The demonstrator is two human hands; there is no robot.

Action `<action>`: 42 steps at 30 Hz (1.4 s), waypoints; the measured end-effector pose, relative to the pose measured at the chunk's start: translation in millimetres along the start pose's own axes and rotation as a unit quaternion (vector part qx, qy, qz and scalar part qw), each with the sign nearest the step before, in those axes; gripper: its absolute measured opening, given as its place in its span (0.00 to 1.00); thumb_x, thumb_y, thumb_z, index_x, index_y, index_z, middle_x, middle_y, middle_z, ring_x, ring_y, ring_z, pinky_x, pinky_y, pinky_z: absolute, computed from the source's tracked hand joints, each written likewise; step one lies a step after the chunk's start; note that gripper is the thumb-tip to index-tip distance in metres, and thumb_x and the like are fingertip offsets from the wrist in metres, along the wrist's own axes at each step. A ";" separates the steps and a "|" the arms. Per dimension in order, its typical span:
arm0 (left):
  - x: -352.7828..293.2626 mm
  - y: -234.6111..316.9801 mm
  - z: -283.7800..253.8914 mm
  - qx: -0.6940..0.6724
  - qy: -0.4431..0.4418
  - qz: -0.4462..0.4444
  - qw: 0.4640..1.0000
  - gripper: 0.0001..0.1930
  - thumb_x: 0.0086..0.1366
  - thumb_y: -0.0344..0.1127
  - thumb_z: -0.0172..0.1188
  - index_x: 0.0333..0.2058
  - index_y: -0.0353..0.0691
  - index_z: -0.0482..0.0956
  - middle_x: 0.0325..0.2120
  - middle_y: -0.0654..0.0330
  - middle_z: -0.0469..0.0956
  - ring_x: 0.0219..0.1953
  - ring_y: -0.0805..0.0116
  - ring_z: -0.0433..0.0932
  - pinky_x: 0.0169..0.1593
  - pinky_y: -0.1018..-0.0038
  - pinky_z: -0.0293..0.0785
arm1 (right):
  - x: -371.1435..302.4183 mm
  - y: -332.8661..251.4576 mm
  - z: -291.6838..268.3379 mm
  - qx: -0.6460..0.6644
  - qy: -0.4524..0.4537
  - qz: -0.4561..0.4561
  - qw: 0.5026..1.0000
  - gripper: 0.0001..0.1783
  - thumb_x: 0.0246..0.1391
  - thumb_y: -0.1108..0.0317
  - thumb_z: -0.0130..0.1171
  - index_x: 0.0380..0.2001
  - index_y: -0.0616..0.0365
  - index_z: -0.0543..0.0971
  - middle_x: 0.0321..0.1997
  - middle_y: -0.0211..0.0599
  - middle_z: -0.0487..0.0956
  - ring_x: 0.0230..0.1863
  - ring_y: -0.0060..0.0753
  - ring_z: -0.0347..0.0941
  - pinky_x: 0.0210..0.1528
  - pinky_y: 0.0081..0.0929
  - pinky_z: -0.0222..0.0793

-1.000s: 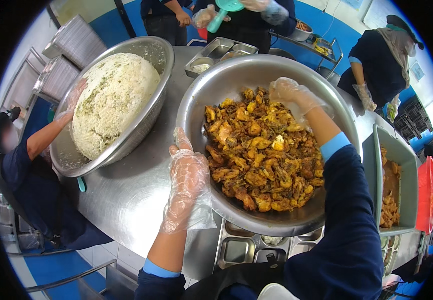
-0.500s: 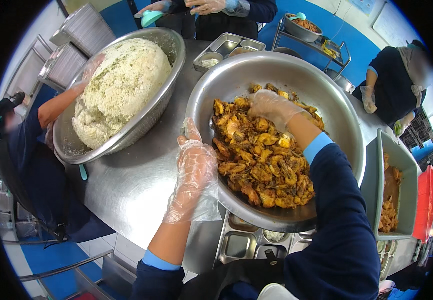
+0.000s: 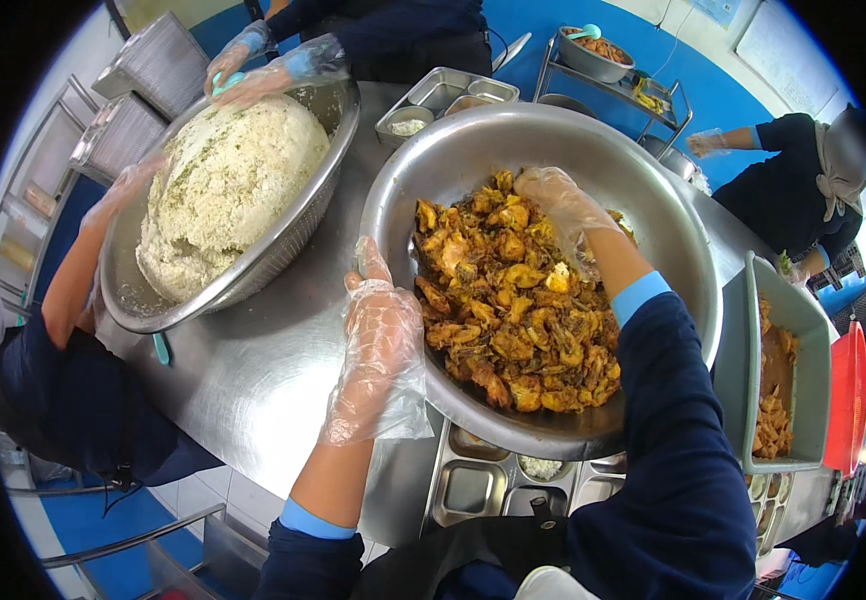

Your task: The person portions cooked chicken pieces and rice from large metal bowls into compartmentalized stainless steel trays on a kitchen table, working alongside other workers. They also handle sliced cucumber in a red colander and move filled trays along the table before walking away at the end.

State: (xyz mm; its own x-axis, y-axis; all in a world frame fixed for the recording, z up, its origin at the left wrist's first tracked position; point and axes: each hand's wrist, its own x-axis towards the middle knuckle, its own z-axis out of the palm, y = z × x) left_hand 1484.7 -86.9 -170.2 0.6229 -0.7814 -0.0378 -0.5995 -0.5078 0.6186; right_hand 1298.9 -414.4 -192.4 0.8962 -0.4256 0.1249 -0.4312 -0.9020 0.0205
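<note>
A wide metal basin [image 3: 675,225] stands in front of me, heaped with browned yellow chicken pieces [image 3: 513,330]. My left hand [image 3: 381,325], in a clear plastic glove, holds the basin's left rim, fingers closed against it. Inside the basin, my gloved right hand [image 3: 561,208] is curled down at the far edge of the pile. Its fingertips are partly hidden, so what lies in them does not show clearly.
Left of the basin a tilted metal colander [image 3: 283,245] holds a mound of rice [image 3: 238,190], with co-workers' gloved hands around it. Compartment trays [image 3: 471,490] lie near me. A grey-green tub [image 3: 738,375] and a red basket [image 3: 846,400] stand at right.
My right hand has shifted slightly up and right across the chicken. My left hand stays on the rim. A co-worker's hands with a turquoise utensil have come down over the rice.
</note>
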 end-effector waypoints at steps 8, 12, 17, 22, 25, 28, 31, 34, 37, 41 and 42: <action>0.1 1.8 0.7 -0.011 0.004 -0.003 1.000 0.43 0.65 0.30 0.53 0.77 0.36 0.44 0.59 0.27 0.64 0.56 0.33 0.76 0.62 0.53 0.73 | 11.7 -47.9 -28.1 -0.166 -0.230 -0.054 0.957 0.26 0.36 0.70 0.78 0.45 0.53 0.86 0.47 0.45 0.84 0.55 0.49 0.80 0.58 0.40 0.77; -0.1 2.4 -0.4 -0.013 -0.003 -0.010 1.000 0.45 0.66 0.30 0.55 0.78 0.41 0.43 0.67 0.25 0.58 0.61 0.31 0.74 0.64 0.55 0.75 | -17.6 -39.1 -46.5 0.433 -0.090 0.181 0.878 0.19 0.53 0.73 0.68 0.50 0.55 0.84 0.60 0.40 0.79 0.62 0.41 0.75 0.61 0.38 0.76; 1.1 -6.6 9.0 -0.013 0.007 0.014 1.000 0.45 0.65 0.30 0.56 0.77 0.37 0.44 0.68 0.21 0.57 0.63 0.29 0.72 0.65 0.56 0.74 | -83.8 -37.8 -62.0 0.656 0.027 0.231 0.718 0.14 0.65 0.74 0.60 0.53 0.58 0.81 0.64 0.39 0.77 0.65 0.37 0.71 0.63 0.37 0.75; 0.1 -14.5 12.1 -0.014 0.076 0.107 0.991 0.42 0.65 0.34 0.58 0.74 0.32 0.52 0.61 0.20 0.66 0.61 0.28 0.73 0.65 0.53 0.72 | -144.9 -76.0 -98.1 0.628 0.100 0.198 0.746 0.14 0.65 0.70 0.62 0.52 0.59 0.82 0.63 0.37 0.79 0.63 0.35 0.73 0.60 0.37 0.78; -4.8 -2.6 2.3 -0.021 0.070 0.093 0.993 0.39 0.66 0.39 0.61 0.71 0.30 0.58 0.58 0.24 0.71 0.59 0.29 0.75 0.64 0.51 0.72 | -192.9 -115.1 -130.4 0.765 0.104 0.246 0.586 0.15 0.66 0.68 0.62 0.54 0.59 0.81 0.65 0.38 0.78 0.61 0.37 0.75 0.59 0.40 0.80; -39.6 8.6 -7.0 0.034 0.291 0.301 0.907 0.35 0.68 0.46 0.63 0.67 0.30 0.66 0.57 0.30 0.74 0.61 0.34 0.74 0.64 0.48 0.71 | -256.5 -177.0 -136.3 0.776 0.139 0.163 0.594 0.21 0.67 0.66 0.62 0.61 0.59 0.78 0.67 0.40 0.76 0.62 0.35 0.76 0.61 0.38 0.78; -105.6 5.4 -13.3 -0.278 -0.021 0.361 0.890 0.33 0.71 0.49 0.63 0.66 0.31 0.69 0.66 0.38 0.70 0.68 0.43 0.70 0.69 0.54 0.67 | -320.9 -245.0 -125.4 0.749 0.162 0.247 0.594 0.25 0.67 0.59 0.63 0.62 0.59 0.76 0.66 0.41 0.77 0.58 0.34 0.78 0.59 0.35 0.77; -187.4 -22.8 -6.3 -0.338 -0.324 0.295 0.833 0.35 0.72 0.45 0.64 0.71 0.36 0.64 0.68 0.42 0.68 0.68 0.50 0.70 0.71 0.58 0.65 | -341.6 -293.0 -96.0 0.782 0.080 0.277 0.552 0.27 0.64 0.58 0.66 0.62 0.59 0.76 0.60 0.43 0.80 0.56 0.33 0.79 0.58 0.34 0.77; -221.8 -57.2 5.1 -0.433 -0.440 0.131 0.776 0.34 0.73 0.39 0.63 0.73 0.38 0.62 0.66 0.47 0.70 0.67 0.57 0.71 0.69 0.63 0.68 | -351.9 -335.8 -65.3 0.797 0.035 0.341 0.497 0.28 0.64 0.58 0.67 0.62 0.60 0.75 0.56 0.40 0.82 0.54 0.30 0.79 0.57 0.33 0.77; -217.4 -96.3 6.1 -0.402 -0.450 0.040 0.796 0.30 0.73 0.36 0.62 0.70 0.37 0.67 0.51 0.55 0.80 0.50 0.64 0.82 0.60 0.67 0.78 | -338.2 -358.4 -30.1 0.834 0.014 0.318 0.452 0.27 0.66 0.61 0.65 0.63 0.63 0.74 0.58 0.40 0.81 0.55 0.30 0.79 0.57 0.32 0.77; -216.8 -102.2 5.8 -0.426 -0.437 0.035 0.791 0.28 0.73 0.37 0.62 0.68 0.33 0.69 0.41 0.58 0.82 0.42 0.66 0.84 0.56 0.69 0.81 | -334.0 -359.9 -23.8 0.853 0.012 0.273 0.444 0.27 0.66 0.62 0.63 0.64 0.64 0.73 0.59 0.41 0.80 0.54 0.31 0.79 0.56 0.32 0.78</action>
State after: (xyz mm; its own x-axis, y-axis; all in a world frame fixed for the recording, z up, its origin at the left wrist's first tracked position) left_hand 1408.1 132.3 -229.8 -0.2049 -0.9385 -0.2780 0.1719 -0.3141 0.9337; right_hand 1152.3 54.1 -217.8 0.6961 -0.6321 -0.3404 0.1409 0.5852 -0.7986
